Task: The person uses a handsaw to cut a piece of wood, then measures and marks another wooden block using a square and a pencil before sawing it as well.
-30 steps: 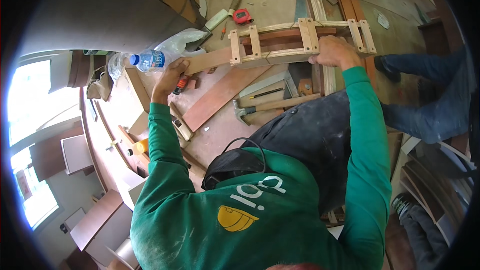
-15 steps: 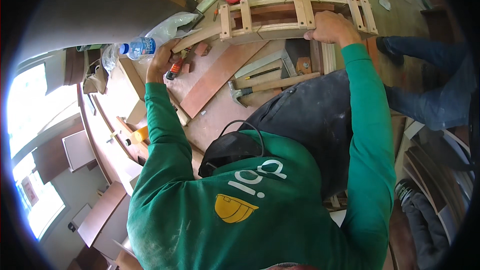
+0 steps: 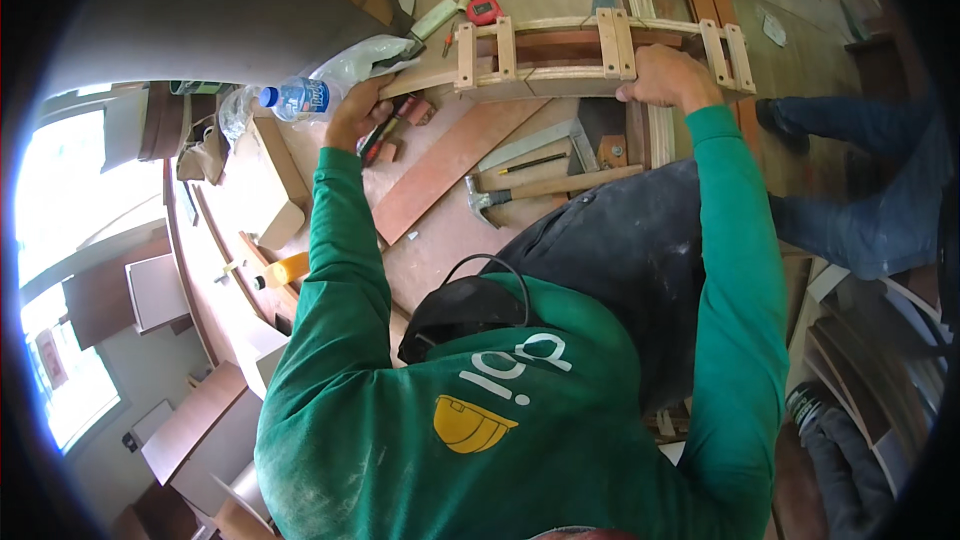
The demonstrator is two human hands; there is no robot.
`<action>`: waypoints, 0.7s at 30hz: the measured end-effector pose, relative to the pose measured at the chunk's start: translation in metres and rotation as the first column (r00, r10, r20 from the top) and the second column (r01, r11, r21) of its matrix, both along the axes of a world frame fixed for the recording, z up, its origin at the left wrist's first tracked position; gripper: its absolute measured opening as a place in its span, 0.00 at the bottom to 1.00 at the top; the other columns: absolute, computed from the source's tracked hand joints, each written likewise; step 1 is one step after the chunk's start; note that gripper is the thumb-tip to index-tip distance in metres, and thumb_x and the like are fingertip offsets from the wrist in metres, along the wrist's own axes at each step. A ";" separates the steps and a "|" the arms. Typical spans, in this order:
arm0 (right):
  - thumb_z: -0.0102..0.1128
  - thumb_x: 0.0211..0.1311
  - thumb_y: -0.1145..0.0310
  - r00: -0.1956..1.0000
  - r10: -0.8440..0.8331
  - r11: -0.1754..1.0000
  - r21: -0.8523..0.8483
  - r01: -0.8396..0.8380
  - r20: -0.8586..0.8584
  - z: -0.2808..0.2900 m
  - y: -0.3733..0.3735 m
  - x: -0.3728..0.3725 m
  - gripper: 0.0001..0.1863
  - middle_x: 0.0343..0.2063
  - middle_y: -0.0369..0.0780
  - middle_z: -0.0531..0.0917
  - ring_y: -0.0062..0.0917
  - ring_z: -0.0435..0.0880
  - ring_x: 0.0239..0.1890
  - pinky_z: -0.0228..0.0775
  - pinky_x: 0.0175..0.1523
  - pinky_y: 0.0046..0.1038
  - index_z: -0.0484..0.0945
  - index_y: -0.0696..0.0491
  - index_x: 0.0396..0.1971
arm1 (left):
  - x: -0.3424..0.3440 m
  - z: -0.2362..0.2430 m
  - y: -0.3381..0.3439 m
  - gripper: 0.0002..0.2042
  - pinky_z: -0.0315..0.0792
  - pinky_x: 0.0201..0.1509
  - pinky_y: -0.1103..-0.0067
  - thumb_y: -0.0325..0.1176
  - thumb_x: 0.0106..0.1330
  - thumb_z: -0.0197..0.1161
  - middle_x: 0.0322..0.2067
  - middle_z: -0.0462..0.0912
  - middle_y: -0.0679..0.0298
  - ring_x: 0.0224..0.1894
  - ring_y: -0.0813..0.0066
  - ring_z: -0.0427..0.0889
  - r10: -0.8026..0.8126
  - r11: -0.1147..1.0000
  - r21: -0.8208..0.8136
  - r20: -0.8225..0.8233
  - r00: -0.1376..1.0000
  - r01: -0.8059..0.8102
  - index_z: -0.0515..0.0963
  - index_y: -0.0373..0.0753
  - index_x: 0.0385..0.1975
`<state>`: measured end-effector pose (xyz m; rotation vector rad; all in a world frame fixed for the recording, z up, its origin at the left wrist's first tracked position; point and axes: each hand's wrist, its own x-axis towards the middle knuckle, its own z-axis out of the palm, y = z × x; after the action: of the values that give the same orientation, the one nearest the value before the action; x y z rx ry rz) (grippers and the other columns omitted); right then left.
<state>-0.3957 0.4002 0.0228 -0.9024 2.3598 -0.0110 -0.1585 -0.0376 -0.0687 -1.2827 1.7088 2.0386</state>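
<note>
A long, slightly curved wooden frame [image 3: 570,85] lies across the bench ahead of me, with short pale cross slats screwed over its top and a reddish wood strip inside. My right hand [image 3: 672,78] is closed around its near side, towards the right end, with the thumb on the near face. At the left, a pale wooden strip [image 3: 425,76] runs out from the frame's end. My left hand [image 3: 357,118] is closed on the outer end of that strip, its fingertips partly hidden. Beside this hand lies a red-and-black-handled tool [image 3: 385,130].
Near the frame lie a reddish board [image 3: 455,165], a claw hammer [image 3: 555,185], a pencil [image 3: 532,164] and a metal square [image 3: 535,143]. A red tape measure [image 3: 484,10] sits beyond it. A water bottle [image 3: 300,98] is at left; another person's legs [image 3: 850,160] are at right.
My left hand has shifted slightly forward and right along the strip. My right hand keeps its hold on the frame. The whole view has moved a little.
</note>
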 end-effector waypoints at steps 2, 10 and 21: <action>0.77 0.61 0.52 1.000 0.000 1.000 0.000 0.000 0.007 0.000 0.001 0.000 0.25 0.50 0.51 0.91 0.49 0.90 0.55 0.80 0.63 0.48 0.90 0.51 0.54 | 0.009 0.006 -0.024 0.14 0.57 0.14 0.85 0.43 0.84 0.54 0.19 0.72 0.74 0.14 0.84 0.64 -0.118 0.991 0.060 0.031 0.993 0.116 0.80 0.43 0.39; 0.79 0.58 0.51 1.000 -0.005 1.000 -0.016 0.005 -0.007 0.000 0.000 0.000 0.27 0.50 0.51 0.91 0.48 0.90 0.54 0.81 0.62 0.46 0.91 0.55 0.50 | 0.037 0.021 -0.001 0.14 0.59 0.18 0.85 0.46 0.82 0.57 0.27 0.74 0.70 0.19 0.85 0.68 0.058 0.952 -0.291 -0.121 0.991 -0.092 0.77 0.40 0.42; 0.79 0.57 0.53 0.999 -0.030 1.000 0.010 0.030 0.018 0.007 -0.003 0.001 0.27 0.51 0.53 0.90 0.50 0.89 0.55 0.80 0.64 0.46 0.90 0.55 0.51 | 0.078 -0.012 0.003 0.25 0.81 0.58 0.74 0.50 0.80 0.65 0.53 0.82 0.58 0.50 0.70 0.85 -0.246 0.830 -0.555 -0.466 0.850 -0.064 0.75 0.35 0.64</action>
<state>-0.3950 0.3976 0.0301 -0.8592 2.3546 -0.0189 -0.0807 -0.0343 -0.0812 -0.7364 2.7108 2.0230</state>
